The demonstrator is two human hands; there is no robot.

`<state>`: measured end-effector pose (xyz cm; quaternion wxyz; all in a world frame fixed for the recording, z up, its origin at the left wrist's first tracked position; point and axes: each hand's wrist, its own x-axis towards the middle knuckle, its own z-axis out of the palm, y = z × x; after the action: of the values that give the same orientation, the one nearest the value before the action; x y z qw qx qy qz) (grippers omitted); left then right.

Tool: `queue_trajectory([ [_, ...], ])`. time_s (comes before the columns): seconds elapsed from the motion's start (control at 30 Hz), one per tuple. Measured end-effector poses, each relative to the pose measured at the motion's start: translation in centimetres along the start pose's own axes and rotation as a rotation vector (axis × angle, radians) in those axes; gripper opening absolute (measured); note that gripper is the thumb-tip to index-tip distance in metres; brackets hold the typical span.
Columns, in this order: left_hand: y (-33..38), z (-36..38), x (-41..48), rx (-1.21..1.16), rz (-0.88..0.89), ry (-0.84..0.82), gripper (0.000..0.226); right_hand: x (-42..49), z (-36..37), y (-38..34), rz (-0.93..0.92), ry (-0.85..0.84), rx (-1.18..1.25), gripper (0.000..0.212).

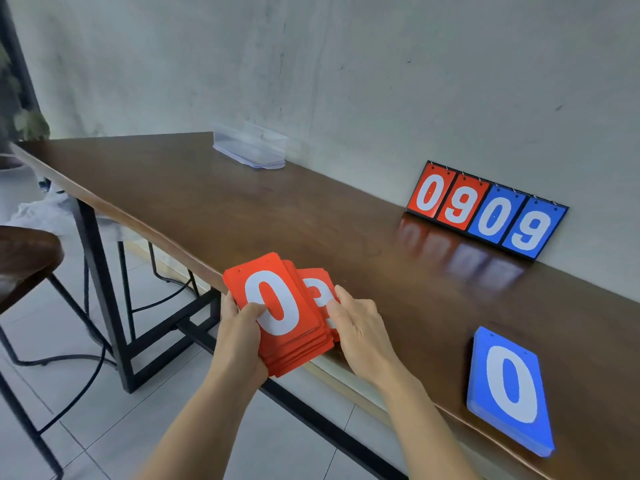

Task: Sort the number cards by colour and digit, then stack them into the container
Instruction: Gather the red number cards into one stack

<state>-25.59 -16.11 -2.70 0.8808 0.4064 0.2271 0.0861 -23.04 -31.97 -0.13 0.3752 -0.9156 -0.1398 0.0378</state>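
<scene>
Two hands, yours, forearms reaching to the table (242, 202) edge: left hand (239, 327) grips the red number-card stack (304, 351), thumb on its top 0; right hand (360, 327) pinches an offset card (317, 289) beneath; blue stack (509, 386) lies rightward.

On dark brown table (207, 202): red cards (277, 303) with white digits, blue stack (507, 386) with white 0, half-red half-blue scoreboard (485, 211).
</scene>
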Motion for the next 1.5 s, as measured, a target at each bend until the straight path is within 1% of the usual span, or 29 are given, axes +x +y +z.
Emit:
queue_trajectory([
  [0.1, -0.5, 0.3, -0.1, 0.013, 0.027, 0.018, 0.048, -0.2, 1.0, -0.3, -0.032, -0.034, 0.053, 0.035],
  [0.17, -0.9, 0.5, -0.2, 0.056, 0.037, 0.024, 0.049, -0.5, 1.5, -0.4, -0.052, -0.070, 0.091, 0.051],
  [0.2, -1.0, 0.5, -0.4, 0.084, 0.045, 0.029, 0.050, -0.6, 1.6, -0.5, -0.056, -0.080, 0.108, 0.054],
  [0.3, -1.7, 0.4, -0.5, 0.171, 0.097, 0.051, 0.053, -0.7, 1.5, -0.4, -0.073, -0.082, 0.219, 0.049],
  [0.33, -1.9, 0.3, -0.5, 0.191, 0.124, 0.042, 0.053, -0.6, 1.3, -0.2, -0.074, -0.059, 0.260, 0.051],
  [0.4, -2.3, 0.4, -1.0, 0.232, 0.222, -0.020, 0.054, -0.1, 0.9, 0.1, -0.066, 0.029, 0.267, 0.065],
  [0.47, -2.3, 0.9, -1.3, 0.294, 0.339, -0.137, 0.060, 0.5, 0.1, 0.2, -0.049, 0.070, 0.271, 0.077],
  [0.5, -2.0, 1.5, -1.4, 0.328, 0.389, -0.203, 0.064, 0.9, -0.6, 0.1, -0.032, 0.069, 0.318, 0.076],
  [0.57, -0.9, 3.2, -1.0, 0.406, 0.474, -0.309, 0.065, 1.9, -2.2, -0.3, -0.028, 0.072, 0.441, 0.058],
  [0.6, -0.1, 4.3, -0.7, 0.450, 0.517, -0.349, 0.063, 2.4, -3.1, -0.6, -0.044, 0.110, 0.469, 0.048],
  [0.63, 0.6, 5.5, -0.4, 0.491, 0.562, -0.383, 0.060, 3.0, -4.0, -1.0, -0.073, 0.169, 0.474, 0.044],
  [0.7, 2.1, 7.9, 0.4, 0.560, 0.638, -0.431, 0.053, 4.3, -5.4, -1.7, -0.136, 0.294, 0.456, 0.043],
  [0.77, 3.2, 9.8, 1.1, 0.601, 0.685, -0.483, 0.051, 5.3, -6.2, -2.3, -0.180, 0.394, 0.450, 0.043],
  [0.8, 3.4, 10.4, 1.7, 0.604, 0.692, -0.512, 0.052, 5.6, -6.2, -2.4, -0.186, 0.431, 0.456, 0.043],
  [0.87, 3.0, 10.5, 3.0, 0.595, 0.652, -0.558, 0.055, 6.1, -5.3, -1.7, -0.165, 0.463, 0.464, 0.042],
  [0.97, 1.5, 8.8, 4.9, 0.615, 0.533, -0.610, 0.058, 6.5, -2.7, 0.5, -0.064, 0.467, 0.465, 0.041],
  [1.07, 0.6, 7.7, 6.5, 0.606, 0.446, -0.649, 0.056, 6.9, -0.9, 1.5, 0.020, 0.535, 0.484, 0.044],
  [1.13, 0.3, 7.7, 7.1, 0.621, 0.458, -0.663, 0.053, 7.1, -0.1, 0.9, 0.056, 0.614, 0.489, 0.039],
  [1.2, 0.3, 8.0, 7.5, 0.635, 0.514, -0.680, 0.054, 7.3, 0.5, -0.2, 0.068, 0.702, 0.481, 0.034],
  [1.3, 1.1, 9.2, 7.6, 0.625, 0.577, -0.747, 0.048, 7.5, 0.1, -1.7, 0.043, 0.818, 0.459, 0.035],
  [1.37, 1.5, 9.6, 8.1, 0.627, 0.586, -0.788, 0.046, 7.5, -0.6, -2.2, 0.045, 0.833, 0.439, 0.035],
  [1.43, 1.4, 9.0, 8.5, 0.647, 0.499, -0.822, 0.049, 7.3, -0.3, -1.8, 0.095, 0.797, 0.413, 0.035],
  [1.5, 1.0, 8.1, 8.5, 0.658, 0.404, -0.808, 0.047, 6.8, 0.7, -1.1, 0.147, 0.783, 0.432, 0.039],
])
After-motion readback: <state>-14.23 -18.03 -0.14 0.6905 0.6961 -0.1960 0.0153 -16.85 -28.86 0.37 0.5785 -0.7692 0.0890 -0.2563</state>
